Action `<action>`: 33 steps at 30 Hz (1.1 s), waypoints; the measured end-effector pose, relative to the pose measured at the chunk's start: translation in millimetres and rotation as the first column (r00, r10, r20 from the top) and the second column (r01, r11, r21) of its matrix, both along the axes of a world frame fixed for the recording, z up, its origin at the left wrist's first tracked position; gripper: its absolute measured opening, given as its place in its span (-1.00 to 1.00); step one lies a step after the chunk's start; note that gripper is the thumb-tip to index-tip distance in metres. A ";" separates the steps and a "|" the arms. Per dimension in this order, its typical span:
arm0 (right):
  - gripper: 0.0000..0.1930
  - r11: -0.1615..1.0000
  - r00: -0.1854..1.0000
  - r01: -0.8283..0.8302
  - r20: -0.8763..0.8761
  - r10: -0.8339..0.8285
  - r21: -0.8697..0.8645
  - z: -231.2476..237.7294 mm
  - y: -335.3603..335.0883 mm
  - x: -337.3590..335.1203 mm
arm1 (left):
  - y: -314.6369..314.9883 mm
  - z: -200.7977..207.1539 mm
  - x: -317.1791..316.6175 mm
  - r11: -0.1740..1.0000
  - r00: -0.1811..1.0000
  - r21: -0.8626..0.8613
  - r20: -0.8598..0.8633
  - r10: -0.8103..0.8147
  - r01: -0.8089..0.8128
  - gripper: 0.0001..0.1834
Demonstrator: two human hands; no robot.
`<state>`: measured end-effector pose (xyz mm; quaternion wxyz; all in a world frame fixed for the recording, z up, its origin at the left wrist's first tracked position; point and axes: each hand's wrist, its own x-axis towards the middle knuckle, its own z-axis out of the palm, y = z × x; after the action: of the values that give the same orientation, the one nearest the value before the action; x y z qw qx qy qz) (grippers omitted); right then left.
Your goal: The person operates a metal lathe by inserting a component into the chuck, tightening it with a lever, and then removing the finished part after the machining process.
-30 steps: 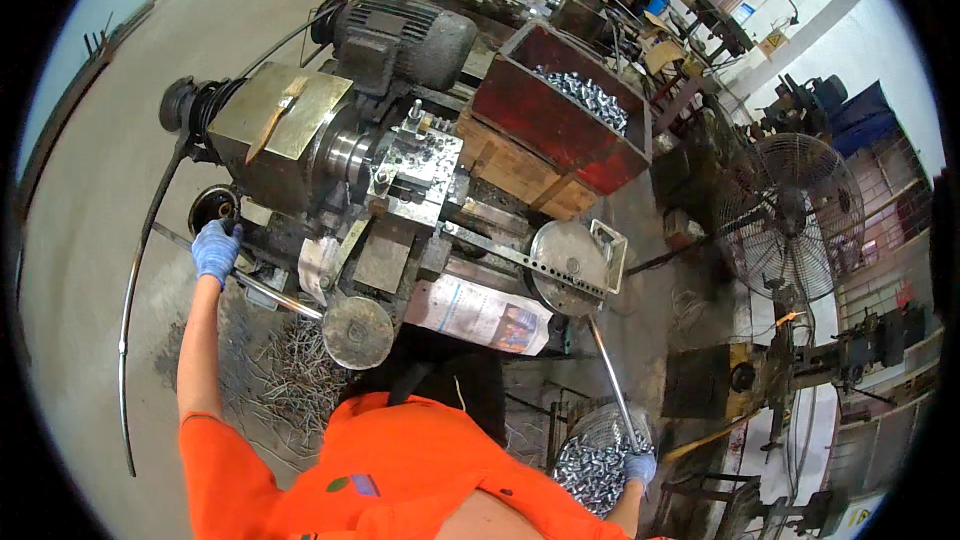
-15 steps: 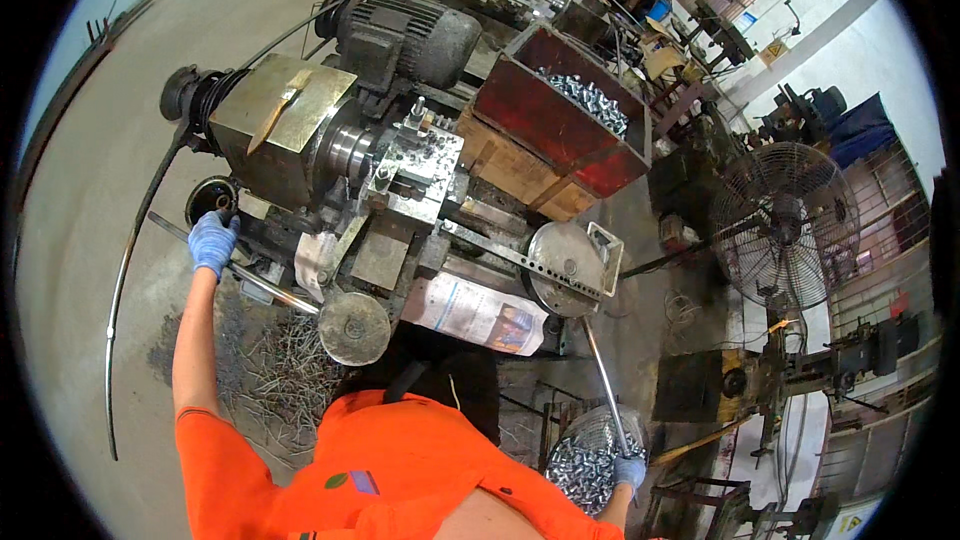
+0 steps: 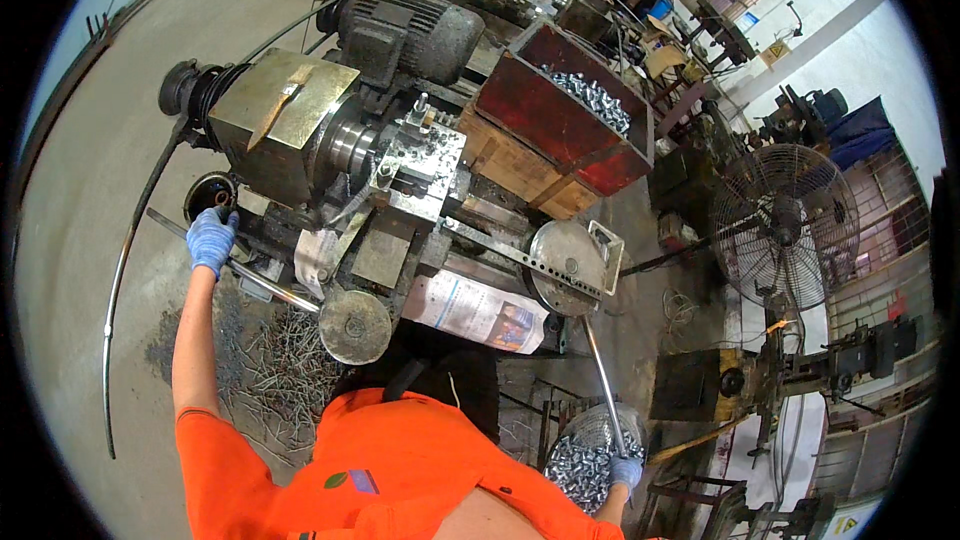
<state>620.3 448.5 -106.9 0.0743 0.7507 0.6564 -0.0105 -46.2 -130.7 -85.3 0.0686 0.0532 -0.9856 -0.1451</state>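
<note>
Our blue-gloved right hand [image 3: 625, 473] grips a straight silver metal rod [image 3: 605, 385]; our blue-gloved left hand [image 3: 211, 241], grip unclear, meets a round black metal cup [image 3: 203, 190].

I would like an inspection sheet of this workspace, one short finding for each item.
Surface: grey floor; the machine has dark specks on its metal plate.
Things in hand: wheel at left; rod at right, crossing in view a basket of metal pieces.
Clutter: scraps heaped on the floor; brush on the machine's boxy top; printed paper along its front.
Grips: left grip at the wheel, closure unclear; right grip closed around the rod.
Cables: long hose or cable at far left, cannot tell which.
Surroundings: large fan at right; red box on a wooden crate.
</note>
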 end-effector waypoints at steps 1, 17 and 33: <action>-0.39 1.000 1.000 0.010 0.011 -0.010 -0.011 0.0 -0.1 -1.1 | 0.4 1.1 0.6 1.000 1.000 0.010 0.002 0.001 -0.001 -0.66; -0.48 1.000 0.997 0.008 0.075 -0.009 0.012 -15.9 2.3 9.7 | 2.2 5.7 2.0 1.000 1.000 0.014 0.008 0.002 -0.003 -0.67; -0.56 0.999 0.999 0.019 0.046 -0.021 0.041 -20.6 -6.2 12.2 | 1.8 5.6 2.4 1.000 1.000 0.018 0.000 0.005 -0.005 -0.65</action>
<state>632.5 442.3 -127.5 0.0738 0.7586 0.6471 0.0194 -43.8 -128.9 -79.7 0.0687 0.0565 -0.9841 -0.1539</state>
